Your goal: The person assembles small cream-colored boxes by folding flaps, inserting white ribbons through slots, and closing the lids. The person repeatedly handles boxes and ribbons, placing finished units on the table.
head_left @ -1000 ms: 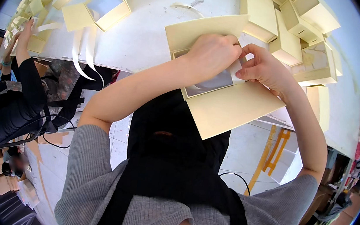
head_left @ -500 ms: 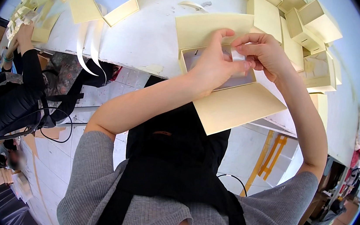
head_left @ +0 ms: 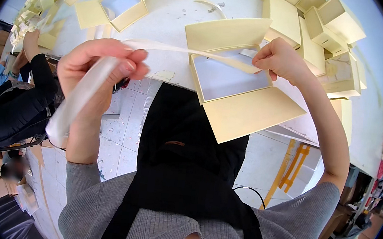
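Observation:
A pale yellow box [head_left: 236, 117] lies open at the table's front edge, one flap raised behind it and the other sloping toward me over the edge. Its inside is lined in pale blue-grey. A long cream ribbon [head_left: 184, 50] stretches above it between my hands. Off to the left, my left hand [head_left: 101, 65] grips the ribbon between thumb and fingers, with a blurred loose end hanging below. My right hand [head_left: 284, 61] pinches the other end over the box's right side. A small white piece [head_left: 249, 53] shows beside those fingertips; how it is attached I cannot tell.
Stacked yellow boxes [head_left: 324, 35] stand at the right. Another open box [head_left: 128, 8] lies at the back left. A curved strip [head_left: 213, 5] rests on the table [head_left: 169, 24]. Another person's arm [head_left: 31, 46] reaches among boxes at the far left.
My left hand has moved from inside the box far to the left and nearer me, drawing out the ribbon. My right hand stays at the box's right side, and the lining is now uncovered.

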`<state>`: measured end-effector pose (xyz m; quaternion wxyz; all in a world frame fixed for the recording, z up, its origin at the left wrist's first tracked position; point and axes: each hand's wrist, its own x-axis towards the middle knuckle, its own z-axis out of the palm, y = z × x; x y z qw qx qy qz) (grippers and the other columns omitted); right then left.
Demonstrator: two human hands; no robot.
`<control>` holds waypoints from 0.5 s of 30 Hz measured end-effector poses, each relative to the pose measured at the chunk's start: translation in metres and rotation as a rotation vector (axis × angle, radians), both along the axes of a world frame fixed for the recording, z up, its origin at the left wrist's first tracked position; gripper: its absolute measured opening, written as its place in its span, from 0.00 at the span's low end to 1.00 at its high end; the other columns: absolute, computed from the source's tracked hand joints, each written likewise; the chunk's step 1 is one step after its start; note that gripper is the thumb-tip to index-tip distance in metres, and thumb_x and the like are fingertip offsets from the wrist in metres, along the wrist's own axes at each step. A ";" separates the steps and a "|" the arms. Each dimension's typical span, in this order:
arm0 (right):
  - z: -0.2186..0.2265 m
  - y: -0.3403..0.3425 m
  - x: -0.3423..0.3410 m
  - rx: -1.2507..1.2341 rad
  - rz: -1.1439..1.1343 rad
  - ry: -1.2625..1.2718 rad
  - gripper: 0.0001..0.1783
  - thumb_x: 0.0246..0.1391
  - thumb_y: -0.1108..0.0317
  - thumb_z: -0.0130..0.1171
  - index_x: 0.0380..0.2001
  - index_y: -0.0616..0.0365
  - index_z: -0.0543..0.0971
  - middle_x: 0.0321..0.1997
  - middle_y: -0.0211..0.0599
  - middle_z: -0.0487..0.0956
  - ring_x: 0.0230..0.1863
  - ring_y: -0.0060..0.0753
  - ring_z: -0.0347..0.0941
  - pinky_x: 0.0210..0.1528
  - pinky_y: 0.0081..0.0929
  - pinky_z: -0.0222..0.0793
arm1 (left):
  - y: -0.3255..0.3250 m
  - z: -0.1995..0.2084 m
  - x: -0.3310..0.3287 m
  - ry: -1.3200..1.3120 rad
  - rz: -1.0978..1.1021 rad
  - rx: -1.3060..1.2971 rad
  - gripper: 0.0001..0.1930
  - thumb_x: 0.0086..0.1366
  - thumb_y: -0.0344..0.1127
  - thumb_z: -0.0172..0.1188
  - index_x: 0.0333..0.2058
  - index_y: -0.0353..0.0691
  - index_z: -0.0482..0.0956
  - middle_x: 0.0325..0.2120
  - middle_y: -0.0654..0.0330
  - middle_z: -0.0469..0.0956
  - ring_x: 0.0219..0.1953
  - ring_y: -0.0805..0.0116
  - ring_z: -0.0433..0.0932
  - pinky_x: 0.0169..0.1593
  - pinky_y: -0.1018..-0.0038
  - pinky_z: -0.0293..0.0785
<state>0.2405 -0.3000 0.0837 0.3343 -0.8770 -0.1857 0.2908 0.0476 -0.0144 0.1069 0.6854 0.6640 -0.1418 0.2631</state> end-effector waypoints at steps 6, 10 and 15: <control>0.000 0.004 0.002 -0.149 0.148 -0.102 0.10 0.46 0.75 0.58 0.32 0.68 0.83 0.21 0.38 0.79 0.13 0.22 0.69 0.17 0.22 0.63 | 0.010 0.021 -0.012 -0.251 0.491 0.015 0.06 0.61 0.24 0.61 0.35 0.25 0.81 0.24 0.52 0.80 0.17 0.74 0.75 0.22 0.83 0.72; 0.030 0.010 -0.012 -0.180 0.149 -0.308 0.14 0.47 0.73 0.59 0.39 0.65 0.83 0.22 0.38 0.78 0.21 0.21 0.72 0.18 0.21 0.65 | -0.035 0.026 -0.001 0.264 0.123 0.246 0.08 0.61 0.27 0.62 0.37 0.28 0.81 0.26 0.57 0.82 0.23 0.78 0.78 0.22 0.85 0.72; 0.084 0.013 -0.036 0.357 0.342 -0.181 0.25 0.52 0.67 0.60 0.55 0.58 0.75 0.37 0.36 0.83 0.27 0.19 0.75 0.29 0.18 0.70 | -0.072 0.029 0.048 0.291 -0.166 0.028 0.09 0.64 0.31 0.60 0.37 0.32 0.83 0.23 0.55 0.82 0.16 0.79 0.74 0.20 0.86 0.68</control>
